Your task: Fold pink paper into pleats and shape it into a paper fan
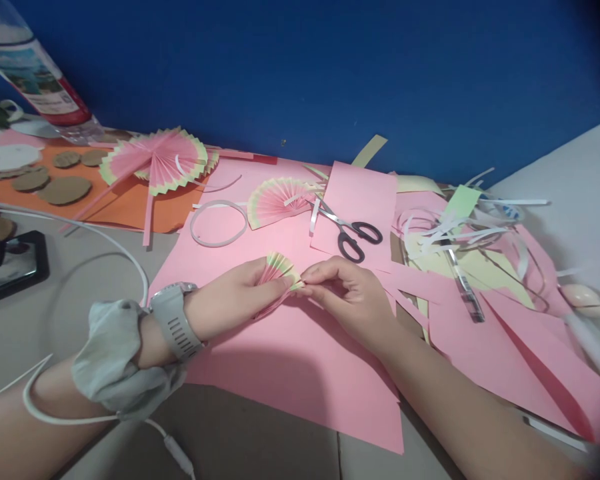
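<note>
Between the thumb and fingers of my left hand is a small pleated paper fan, pink with a yellow-green edge. My right hand pinches the fan's right end, its thumb and forefinger closed there; any small piece between them is hidden. Both hands are over a large pink paper sheet. Just beyond them lies a spread pink paper fan with a pale green rim. Black-handled scissors rest to its right, their blades close to a white paper strip.
Round paper fans on pink sticks lie back left, near cardboard discs and a plastic bottle. A tape-like ring sits on the sheet. Paper strips and a pen are at right. A white cable crosses the left side.
</note>
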Motion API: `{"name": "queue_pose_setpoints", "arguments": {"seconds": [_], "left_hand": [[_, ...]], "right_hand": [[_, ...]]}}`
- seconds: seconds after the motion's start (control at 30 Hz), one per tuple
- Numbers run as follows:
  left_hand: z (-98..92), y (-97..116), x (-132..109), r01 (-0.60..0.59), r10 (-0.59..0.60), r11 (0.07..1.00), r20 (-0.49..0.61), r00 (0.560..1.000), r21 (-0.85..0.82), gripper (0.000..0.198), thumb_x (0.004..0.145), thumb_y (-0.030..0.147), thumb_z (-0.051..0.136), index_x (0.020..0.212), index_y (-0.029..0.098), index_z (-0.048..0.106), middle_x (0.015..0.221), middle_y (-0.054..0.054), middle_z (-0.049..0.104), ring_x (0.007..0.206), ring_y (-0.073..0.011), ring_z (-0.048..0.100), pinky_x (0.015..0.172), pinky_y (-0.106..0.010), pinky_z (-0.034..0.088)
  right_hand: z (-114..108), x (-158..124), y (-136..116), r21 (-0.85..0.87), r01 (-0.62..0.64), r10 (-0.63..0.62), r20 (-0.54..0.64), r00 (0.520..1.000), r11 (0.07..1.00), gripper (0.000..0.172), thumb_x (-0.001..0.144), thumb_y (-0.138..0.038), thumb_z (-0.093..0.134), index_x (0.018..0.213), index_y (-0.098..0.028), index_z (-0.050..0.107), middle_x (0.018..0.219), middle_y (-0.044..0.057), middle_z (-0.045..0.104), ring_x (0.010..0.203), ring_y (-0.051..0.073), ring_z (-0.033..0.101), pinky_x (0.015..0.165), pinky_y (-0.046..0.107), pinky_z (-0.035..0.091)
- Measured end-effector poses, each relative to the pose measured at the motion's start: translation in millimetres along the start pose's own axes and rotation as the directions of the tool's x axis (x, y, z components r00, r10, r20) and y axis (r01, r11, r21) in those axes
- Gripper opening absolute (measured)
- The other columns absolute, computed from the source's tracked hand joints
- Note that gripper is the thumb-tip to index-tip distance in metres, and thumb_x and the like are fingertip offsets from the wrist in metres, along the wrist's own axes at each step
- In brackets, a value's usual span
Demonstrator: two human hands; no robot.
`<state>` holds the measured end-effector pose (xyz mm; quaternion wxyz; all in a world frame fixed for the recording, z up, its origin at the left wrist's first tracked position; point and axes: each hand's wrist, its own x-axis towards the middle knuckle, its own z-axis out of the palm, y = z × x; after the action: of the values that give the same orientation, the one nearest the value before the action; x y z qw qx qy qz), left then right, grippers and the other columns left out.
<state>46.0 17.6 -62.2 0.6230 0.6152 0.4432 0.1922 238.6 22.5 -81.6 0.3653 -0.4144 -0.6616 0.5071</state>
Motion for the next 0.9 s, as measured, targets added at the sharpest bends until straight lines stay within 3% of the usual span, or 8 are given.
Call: {"name": "queue_pose_setpoints", "arguments": {"seconds": [0.23,0.4,0.57,0.77,0.9], "left_hand": [[-2.4,-2.3,1.5,0.027,-0.026,0.999,0.029,0.999,-0.019,0.031,0.091,0.030,0.039,0.062,0.018,0.039,0.053,0.006,0.037,0.049,-0.0081,0.032,0.051,-0.024,0.029],[-1.9,-1.7,1.2,0.033,-0.031,0.999,0.050,0.998,-0.030,0.034,0.091,0.033,0.038,0.060,0.018,0.039,0.052,0.006,0.037,0.049,-0.0083,0.033,0.051,-0.025,0.028],[-1.5,0.3,0.2,0.023,-0.023,1.000,0.029,0.999,0.000,0.036,0.091,0.034,0.038,0.059,0.017,0.039,0.052,0.005,0.038,0.051,-0.0081,0.034,0.054,-0.024,0.030],[-1.5,-0.9,0.4,0.006,-0.005,1.000,0.037,0.999,-0.030,0.037,0.092,0.034,0.037,0.059,0.017,0.039,0.051,0.005,0.039,0.050,-0.0083,0.035,0.054,-0.024,0.031],[0.8,-1.9,-0.9,-0.072,0.073,0.994,0.007,0.997,-0.086,0.036,0.094,0.034,0.036,0.062,0.017,0.039,0.055,0.005,0.040,0.053,-0.0084,0.035,0.056,-0.024,0.032]], "right_hand": [[-0.1,-0.7,1.3,-0.015,0.010,-0.010,0.011,1.000,1.000,0.007,0.080,-0.026,0.067,0.082,-0.022,0.063,0.080,-0.001,0.066,0.071,0.010,0.063,0.066,0.023,0.052],[0.1,-0.1,0.7,-0.035,0.035,-0.035,0.010,0.999,0.999,0.015,0.080,-0.023,0.066,0.095,-0.025,0.062,0.089,0.000,0.066,0.080,0.012,0.064,0.074,0.025,0.053],[-1.4,0.4,-0.1,-0.057,0.017,-0.014,0.065,0.998,0.998,0.007,0.082,-0.026,0.065,0.089,-0.025,0.065,0.085,-0.001,0.067,0.074,0.011,0.063,0.070,0.025,0.053],[-0.7,1.4,1.4,-0.067,0.053,-0.054,-0.021,0.998,0.996,0.014,0.078,-0.026,0.069,0.088,-0.024,0.059,0.083,-0.002,0.064,0.077,0.011,0.063,0.071,0.024,0.052],[0.0,0.1,-0.3,-0.129,0.047,-0.049,-0.012,0.999,0.991,0.009,0.080,-0.029,0.067,0.085,-0.024,0.062,0.081,-0.002,0.065,0.074,0.011,0.063,0.069,0.024,0.052]]}}
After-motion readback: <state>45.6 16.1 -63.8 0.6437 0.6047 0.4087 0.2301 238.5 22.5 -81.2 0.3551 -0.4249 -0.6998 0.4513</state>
